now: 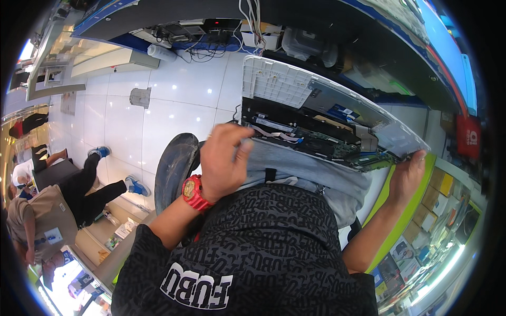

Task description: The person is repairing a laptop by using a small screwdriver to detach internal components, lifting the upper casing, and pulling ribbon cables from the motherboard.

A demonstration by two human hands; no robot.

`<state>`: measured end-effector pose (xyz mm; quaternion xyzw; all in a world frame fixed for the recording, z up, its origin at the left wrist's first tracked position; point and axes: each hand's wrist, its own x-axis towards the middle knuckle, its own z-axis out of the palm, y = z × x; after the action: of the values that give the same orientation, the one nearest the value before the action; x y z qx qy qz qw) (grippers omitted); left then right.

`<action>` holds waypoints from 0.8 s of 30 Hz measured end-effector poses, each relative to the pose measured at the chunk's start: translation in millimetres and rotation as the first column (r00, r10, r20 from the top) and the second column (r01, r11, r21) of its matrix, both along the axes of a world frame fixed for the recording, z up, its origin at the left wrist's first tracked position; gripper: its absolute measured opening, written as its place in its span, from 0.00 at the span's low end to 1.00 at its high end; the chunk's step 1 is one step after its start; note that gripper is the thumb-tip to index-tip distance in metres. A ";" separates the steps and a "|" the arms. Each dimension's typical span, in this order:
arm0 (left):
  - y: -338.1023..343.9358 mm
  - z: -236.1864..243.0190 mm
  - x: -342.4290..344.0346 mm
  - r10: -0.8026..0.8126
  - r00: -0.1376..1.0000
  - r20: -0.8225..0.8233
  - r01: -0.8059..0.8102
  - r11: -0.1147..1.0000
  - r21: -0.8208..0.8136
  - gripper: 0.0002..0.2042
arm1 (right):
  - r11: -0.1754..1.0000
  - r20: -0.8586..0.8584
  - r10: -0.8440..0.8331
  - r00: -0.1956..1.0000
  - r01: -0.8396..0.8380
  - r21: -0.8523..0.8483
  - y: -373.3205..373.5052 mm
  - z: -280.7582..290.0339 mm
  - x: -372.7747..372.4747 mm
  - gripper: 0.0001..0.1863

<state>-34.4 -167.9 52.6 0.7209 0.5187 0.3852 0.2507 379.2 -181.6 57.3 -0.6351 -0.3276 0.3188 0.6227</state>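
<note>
An opened-up laptop (316,138) lies tilted across my lap, its inner parts bare. A green circuit board (342,150), a white ribbon cable (274,134) and dark parts show inside it. Its white plastic cover panel (276,79) stands raised along the far side. My right hand (408,176) grips the laptop's right corner, thumb on top; its other fingers are partly hidden. My left hand (225,160) hovers by the laptop's left end, fingers bent and thumb apart, with nothing visible between them. A red watch (195,192) is on that wrist.
A dark counter (211,15) runs across the far side, with cables (203,52) and a clear plastic container (308,45) beneath. A black round seat (176,168) is at my left. A glass display case (421,237) stands right. A person in a beige shirt (45,216) is at far left.
</note>
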 end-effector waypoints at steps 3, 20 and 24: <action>1.0 -10.2 -6.7 0.204 0.978 0.050 -0.197 0.972 -0.131 0.22 | 1.000 -0.002 -0.028 1.000 0.028 0.004 3.7 5.4 -12.0 0.25; -5.1 -38.2 -15.0 0.033 0.965 -0.259 -0.097 0.967 -0.237 0.19 | 0.992 -0.110 0.127 0.986 -0.125 0.023 -13.6 -7.4 34.7 0.27; -1.1 -38.7 -16.7 0.026 0.980 -0.197 -0.079 0.960 -0.268 0.19 | 0.974 -0.153 0.192 0.969 -0.169 0.151 -23.3 -13.4 38.6 0.26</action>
<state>-51.2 -169.0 13.8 0.6988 0.6079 0.2448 0.2866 417.8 -204.8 43.9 -0.5295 -0.3518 0.4029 0.6584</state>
